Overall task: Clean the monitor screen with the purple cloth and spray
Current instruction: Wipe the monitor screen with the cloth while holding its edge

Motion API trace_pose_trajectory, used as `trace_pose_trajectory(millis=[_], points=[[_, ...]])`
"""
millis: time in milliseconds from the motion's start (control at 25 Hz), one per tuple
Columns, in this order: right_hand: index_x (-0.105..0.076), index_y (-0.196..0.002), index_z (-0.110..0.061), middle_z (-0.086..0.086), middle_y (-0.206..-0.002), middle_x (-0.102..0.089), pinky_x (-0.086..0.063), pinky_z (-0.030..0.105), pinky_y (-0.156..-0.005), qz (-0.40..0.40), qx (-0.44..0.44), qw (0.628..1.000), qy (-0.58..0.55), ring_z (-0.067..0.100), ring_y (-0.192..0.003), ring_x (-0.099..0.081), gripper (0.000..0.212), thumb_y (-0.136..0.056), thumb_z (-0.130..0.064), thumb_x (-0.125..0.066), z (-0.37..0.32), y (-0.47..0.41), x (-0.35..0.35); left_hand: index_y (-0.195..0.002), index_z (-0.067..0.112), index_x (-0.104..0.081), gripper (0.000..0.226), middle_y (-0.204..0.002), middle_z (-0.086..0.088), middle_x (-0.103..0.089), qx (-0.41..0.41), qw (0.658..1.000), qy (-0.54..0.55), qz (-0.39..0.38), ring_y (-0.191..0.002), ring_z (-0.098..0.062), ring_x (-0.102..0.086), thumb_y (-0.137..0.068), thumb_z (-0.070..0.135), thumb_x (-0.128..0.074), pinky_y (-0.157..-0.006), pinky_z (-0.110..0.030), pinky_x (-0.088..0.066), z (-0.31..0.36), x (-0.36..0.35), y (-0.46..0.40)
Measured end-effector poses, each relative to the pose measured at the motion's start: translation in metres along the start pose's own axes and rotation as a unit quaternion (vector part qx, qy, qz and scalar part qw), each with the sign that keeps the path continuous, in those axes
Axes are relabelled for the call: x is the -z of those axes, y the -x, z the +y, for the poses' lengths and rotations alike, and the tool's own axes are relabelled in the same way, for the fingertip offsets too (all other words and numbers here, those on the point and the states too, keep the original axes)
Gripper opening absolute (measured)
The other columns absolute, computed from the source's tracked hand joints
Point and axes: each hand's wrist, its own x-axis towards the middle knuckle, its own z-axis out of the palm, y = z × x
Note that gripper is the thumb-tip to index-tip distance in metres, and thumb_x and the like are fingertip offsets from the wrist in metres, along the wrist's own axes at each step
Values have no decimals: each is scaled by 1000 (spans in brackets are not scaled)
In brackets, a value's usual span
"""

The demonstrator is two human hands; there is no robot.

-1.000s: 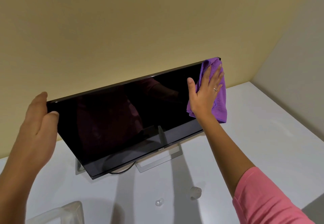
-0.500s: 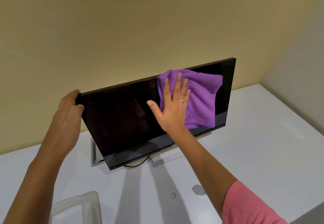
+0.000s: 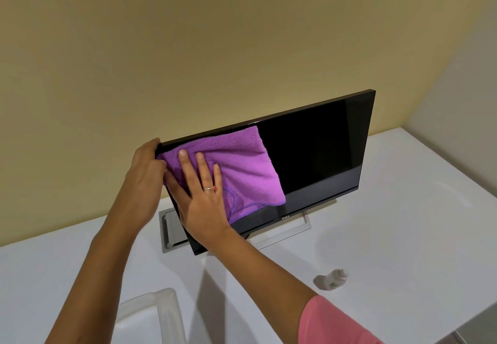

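A black monitor (image 3: 317,152) stands tilted back on a silver stand on the white table. A purple cloth (image 3: 242,166) lies spread over the left half of its screen. My right hand (image 3: 201,195) presses the cloth flat against the glass with straight fingers, a ring on one finger. My left hand (image 3: 144,179) grips the monitor's upper left corner, fingers curled round the edge. A small clear spray bottle (image 3: 333,280) lies on its side on the table, to the right of my right forearm.
The white table (image 3: 403,236) runs to the yellow wall behind and a pale wall at the right. A clear plastic bin (image 3: 150,314) sits at the near left edge, under my left forearm. The silver stand (image 3: 172,228) shows below the monitor.
My right hand has swept the cloth leftward across the screen, from the upper right corner to the left side. My left hand has kept its hold on the upper left corner.
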Motion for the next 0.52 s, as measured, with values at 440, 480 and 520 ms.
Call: trace_pose_trajectory(millis=[440, 480, 520], points=[[-45, -126, -46, -5, -121, -58, -49, 37, -92, -180, -86, 980, -23, 17, -110, -53, 34, -94, -46, -56, -8, 87, -9, -146, 28, -24, 61, -150, 10, -25, -49, 996, -65, -32, -124, 0, -30, -85, 27, -26, -99, -19, -22, 11, 4, 18], [-49, -128, -36, 3, -118, -62, -53, 37, -86, -227, -109, 967, -38, 20, -104, -60, 48, -86, -34, -71, -6, 99, -9, -146, 27, -23, 61, -151, 11, -24, -59, 995, -67, -38, -121, 5, -27, -85, 28, -26, -96, -14, -19, 10, 5, 20], [-54, -128, -25, 8, -114, -65, -57, 35, -79, -256, -104, 961, -33, 25, -98, -63, 63, -73, -25, -83, -2, 109, -9, -146, 27, -22, 61, -151, 11, -24, -68, 995, -67, -43, -119, 9, -25, -85, 28, -26, -92, -9, -18, 10, 6, 21]])
